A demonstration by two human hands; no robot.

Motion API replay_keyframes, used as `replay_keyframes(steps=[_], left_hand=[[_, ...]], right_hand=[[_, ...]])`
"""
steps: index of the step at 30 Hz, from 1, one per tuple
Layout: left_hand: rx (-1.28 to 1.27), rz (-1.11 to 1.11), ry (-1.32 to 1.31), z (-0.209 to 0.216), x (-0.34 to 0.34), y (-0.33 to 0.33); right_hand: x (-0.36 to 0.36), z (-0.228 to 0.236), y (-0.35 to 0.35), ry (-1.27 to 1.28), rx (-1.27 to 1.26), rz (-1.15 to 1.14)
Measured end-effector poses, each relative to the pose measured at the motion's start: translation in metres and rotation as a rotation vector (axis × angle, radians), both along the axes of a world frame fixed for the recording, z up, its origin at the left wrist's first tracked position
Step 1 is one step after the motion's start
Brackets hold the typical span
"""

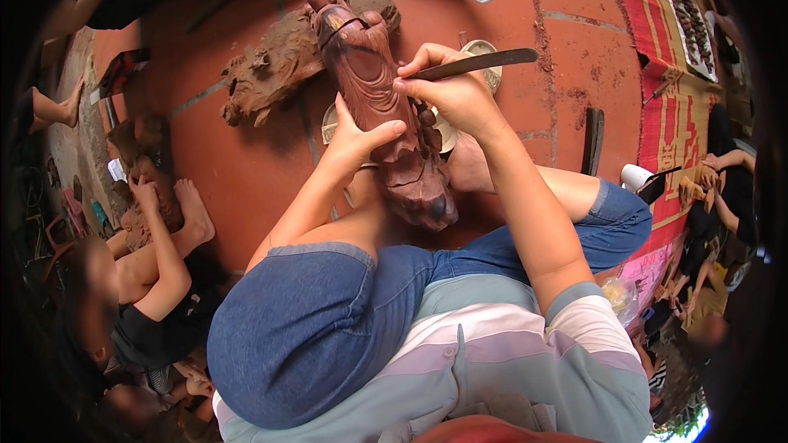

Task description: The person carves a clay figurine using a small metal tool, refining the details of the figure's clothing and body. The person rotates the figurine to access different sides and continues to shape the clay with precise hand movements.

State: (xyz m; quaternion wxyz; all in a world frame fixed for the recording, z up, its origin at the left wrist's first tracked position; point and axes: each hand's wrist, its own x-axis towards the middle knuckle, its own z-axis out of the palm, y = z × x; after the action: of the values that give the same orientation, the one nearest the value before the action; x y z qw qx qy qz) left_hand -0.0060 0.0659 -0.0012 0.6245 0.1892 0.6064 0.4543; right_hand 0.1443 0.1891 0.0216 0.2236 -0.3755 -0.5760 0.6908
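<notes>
A dark reddish-brown carved wooden statue of a robed figure lies tilted across my lap, its head pointing away from me. My left hand rests on its left side, thumb laid over the carved folds. My right hand holds a long dark flat carving tool, whose near end touches the statue's right side. My knees in blue denim shorts sit below the statue's base.
A rough brown wood block lies on the red tiled floor behind the statue. A round dish sits under my right hand. Other people sit at left with a carving. A red woven mat, a white cup and a dark bar are at right.
</notes>
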Motion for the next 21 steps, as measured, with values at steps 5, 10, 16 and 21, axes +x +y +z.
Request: replay_keyframes(steps=[5, 10, 16, 21], left_hand=[[0.000, -0.004, 0.004, -0.001, 0.000, 0.000], [-0.040, 0.001, -0.006, -0.007, -0.001, -0.002], [0.021, 0.084, 0.103, -0.014, -0.004, -0.003], [0.101, 0.210, -0.022, -0.011, -0.005, 0.012]], right_hand=[[0.004, -0.010, 0.015, -0.002, -0.039, -0.055], [0.000, -0.007, 0.006, -0.074, -0.036, -0.054], [0.013, 0.014, 0.003, 0.091, -0.191, -0.327], [0.022, 0.003, -0.022, 0.192, -0.202, -0.310]])
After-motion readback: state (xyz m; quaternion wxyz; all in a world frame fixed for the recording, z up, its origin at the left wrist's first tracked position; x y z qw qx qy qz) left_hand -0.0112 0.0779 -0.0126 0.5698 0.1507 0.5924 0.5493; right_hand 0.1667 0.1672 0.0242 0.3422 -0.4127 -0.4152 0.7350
